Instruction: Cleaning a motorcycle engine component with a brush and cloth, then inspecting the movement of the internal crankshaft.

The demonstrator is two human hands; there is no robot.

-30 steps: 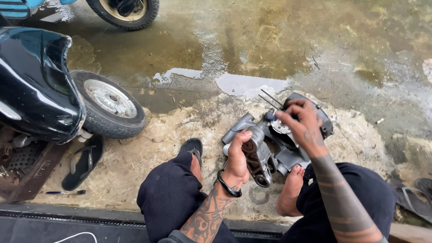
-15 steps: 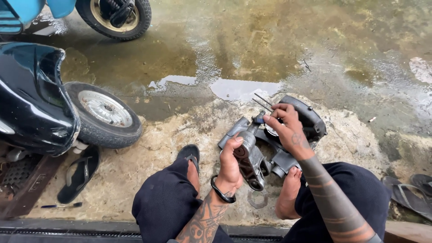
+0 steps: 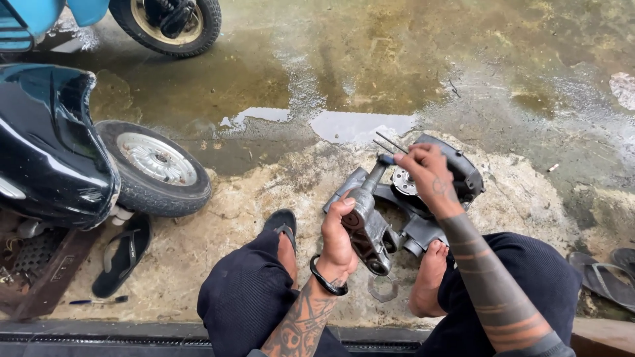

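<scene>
Engine part (image 3: 370,228) in left hand (image 3: 338,241)

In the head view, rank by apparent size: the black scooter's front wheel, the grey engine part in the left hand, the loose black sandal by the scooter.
1. Front wheel, clearly largest.
2. Grey engine part held by the left hand and black sandal: similar apparent length, and the part sits nearer the camera, so no firm ranking.

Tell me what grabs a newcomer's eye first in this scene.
At centre, the left hand grips a grey metal engine part while the right hand works at its top end, between the person's bare feet. To the left stands a black scooter with its front wheel; behind, the concrete floor is wet.
</scene>
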